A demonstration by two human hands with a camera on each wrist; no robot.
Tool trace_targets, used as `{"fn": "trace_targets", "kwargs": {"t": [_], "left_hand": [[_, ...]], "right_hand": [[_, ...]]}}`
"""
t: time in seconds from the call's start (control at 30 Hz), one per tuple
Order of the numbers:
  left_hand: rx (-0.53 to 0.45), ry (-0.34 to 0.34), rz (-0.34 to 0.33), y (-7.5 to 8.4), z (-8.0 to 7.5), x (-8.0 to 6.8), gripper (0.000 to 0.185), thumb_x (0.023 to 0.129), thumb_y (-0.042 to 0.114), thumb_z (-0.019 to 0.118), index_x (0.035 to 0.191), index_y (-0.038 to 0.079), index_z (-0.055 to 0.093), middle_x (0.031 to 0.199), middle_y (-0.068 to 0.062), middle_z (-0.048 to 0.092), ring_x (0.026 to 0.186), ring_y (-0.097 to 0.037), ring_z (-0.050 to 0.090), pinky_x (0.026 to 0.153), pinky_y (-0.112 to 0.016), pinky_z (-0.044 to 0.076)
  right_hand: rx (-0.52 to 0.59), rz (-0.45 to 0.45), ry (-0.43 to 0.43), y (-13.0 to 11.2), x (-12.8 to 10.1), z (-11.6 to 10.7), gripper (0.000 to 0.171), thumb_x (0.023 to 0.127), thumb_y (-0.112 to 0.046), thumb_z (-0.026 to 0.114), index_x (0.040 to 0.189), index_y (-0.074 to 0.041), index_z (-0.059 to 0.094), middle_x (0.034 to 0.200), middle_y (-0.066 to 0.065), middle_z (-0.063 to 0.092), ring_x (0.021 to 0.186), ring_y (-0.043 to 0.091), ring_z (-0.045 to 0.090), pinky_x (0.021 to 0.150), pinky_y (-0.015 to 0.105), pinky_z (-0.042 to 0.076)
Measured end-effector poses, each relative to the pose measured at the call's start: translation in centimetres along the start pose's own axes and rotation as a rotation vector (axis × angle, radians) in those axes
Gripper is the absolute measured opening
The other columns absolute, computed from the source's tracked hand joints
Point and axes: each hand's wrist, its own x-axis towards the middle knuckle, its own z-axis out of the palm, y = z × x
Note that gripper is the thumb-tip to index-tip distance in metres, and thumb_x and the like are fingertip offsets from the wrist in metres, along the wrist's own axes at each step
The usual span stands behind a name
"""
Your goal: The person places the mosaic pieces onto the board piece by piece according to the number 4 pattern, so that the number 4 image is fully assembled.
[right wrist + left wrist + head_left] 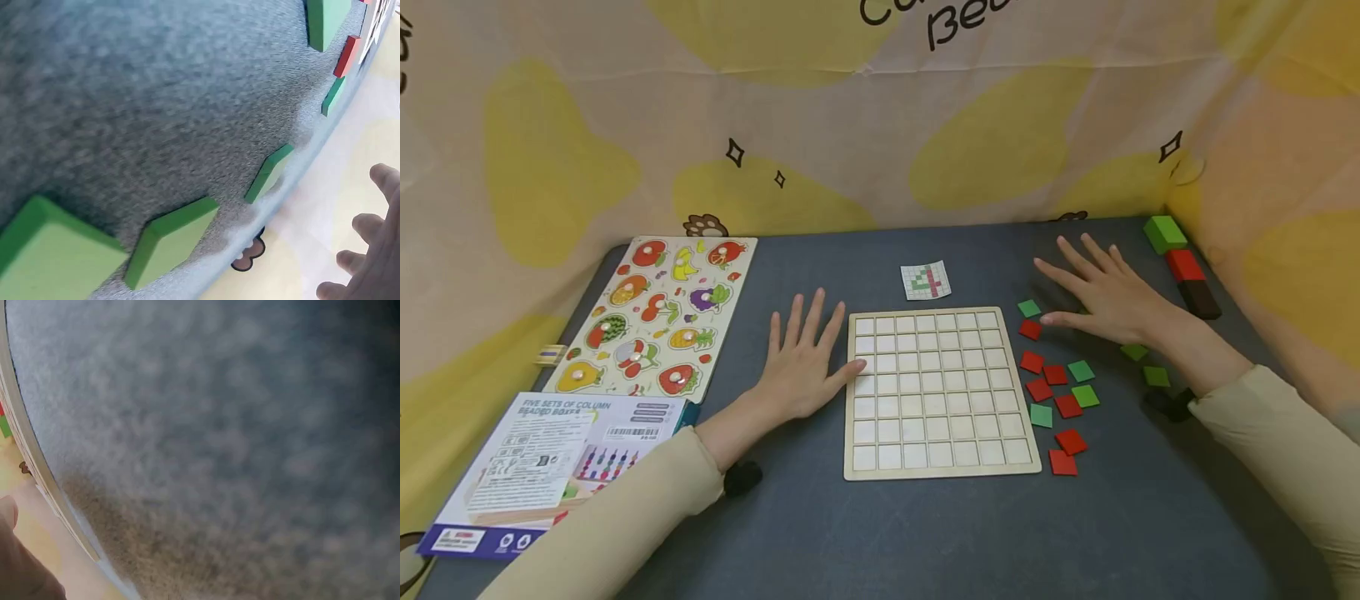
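Fingers (812, 318) wide on left hand (797, 379) and right hand (1112, 302), 1 green tile (1135, 353) partly behind the latter

A person with a bare left hand (801, 375) and right hand (1105, 293) wears plain, long beige sleeves (613, 508), a black wrist camera (742, 478) near each cuff (706, 477).

Box (561, 468) reads "FIVE SETS OF COLUMN BEADED BOXES", cloth (865, 117) "Be…".

Laid out on the table (790, 533), with pattern card (926, 282) behind grid board (933, 382), tiles (1068, 406) to its right, blocks (1185, 266) farther right and back, fruit board (658, 309) to its left, behind the box (527, 462).
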Motion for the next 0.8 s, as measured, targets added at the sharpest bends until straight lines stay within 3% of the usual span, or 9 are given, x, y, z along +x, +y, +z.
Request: {"fn": "trace_targets", "kwargs": {"t": [0.2, 0.37, 0.47, 0.6, 0.67, 0.8], "left_hand": [[-0.027, -0.023, 0.018, -0.1, -0.4, 0.6, 0.087, 0.097, 0.064, 0.042, 0.161, 0.019, 0.003, 0.168, -0.010, -0.014, 0.155, -0.039, -0.013, 0.121, -0.065, -0.006], [-0.098, -0.094, 0.063, -0.5, -0.9, 1.4, 0.088, 0.099, 0.059, 0.044, 0.161, 0.015, 0.001, 0.168, -0.013, -0.013, 0.156, -0.039, -0.010, 0.122, -0.065, 0.000], [-0.160, -0.169, 0.117, -0.8, -1.2, 2.0, 0.091, 0.097, 0.055, 0.052, 0.161, 0.012, 0.004, 0.168, -0.016, -0.008, 0.156, -0.040, -0.007, 0.123, -0.064, 0.004], [-0.241, -0.305, 0.171, -1.1, -1.6, 2.3, 0.099, 0.092, 0.050, 0.064, 0.160, 0.008, 0.006, 0.168, -0.016, -0.006, 0.156, -0.039, -0.006, 0.124, -0.061, 0.006], [-0.251, -0.360, 0.186, -1.3, -1.7, 2.5, 0.107, 0.087, 0.050, 0.070, 0.160, 0.007, 0.005, 0.168, -0.016, -0.007, 0.156, -0.038, -0.006, 0.125, -0.059, 0.006], [-0.220, -0.403, 0.214, -1.2, -1.8, 2.5, 0.120, 0.077, 0.051, 0.080, 0.160, 0.005, 0.005, 0.168, -0.015, -0.007, 0.156, -0.038, -0.004, 0.125, -0.059, 0.008]], "right_hand": [[-0.015, -0.015, 0.006, -0.4, 0.9, -0.3, 0.083, 0.094, -0.064, 0.050, 0.160, -0.028, 0.015, 0.169, 0.014, -0.005, 0.154, 0.044, -0.009, 0.118, 0.071, 0.000], [-0.019, -0.029, 0.008, -0.8, 2.0, -0.5, 0.079, 0.095, -0.058, 0.053, 0.159, -0.026, 0.021, 0.169, 0.015, 0.003, 0.155, 0.043, 0.002, 0.119, 0.070, 0.006], [-0.029, -0.049, 0.012, -1.1, 2.5, -0.4, 0.074, 0.096, -0.048, 0.058, 0.158, -0.021, 0.028, 0.166, 0.020, 0.015, 0.153, 0.045, 0.013, 0.119, 0.068, 0.012], [-0.018, -0.104, 0.027, -1.3, 3.1, -0.2, 0.059, 0.094, -0.029, 0.067, 0.148, -0.014, 0.047, 0.152, 0.024, 0.042, 0.140, 0.047, 0.037, 0.110, 0.066, 0.033], [0.013, -0.133, 0.030, -1.3, 3.4, -0.1, 0.049, 0.092, -0.020, 0.070, 0.138, -0.011, 0.058, 0.141, 0.023, 0.052, 0.131, 0.045, 0.046, 0.101, 0.063, 0.043], [0.072, -0.169, 0.011, -1.2, 3.9, 0.1, 0.035, 0.086, -0.013, 0.075, 0.121, -0.009, 0.069, 0.127, 0.019, 0.061, 0.121, 0.041, 0.055, 0.096, 0.058, 0.048]]}}
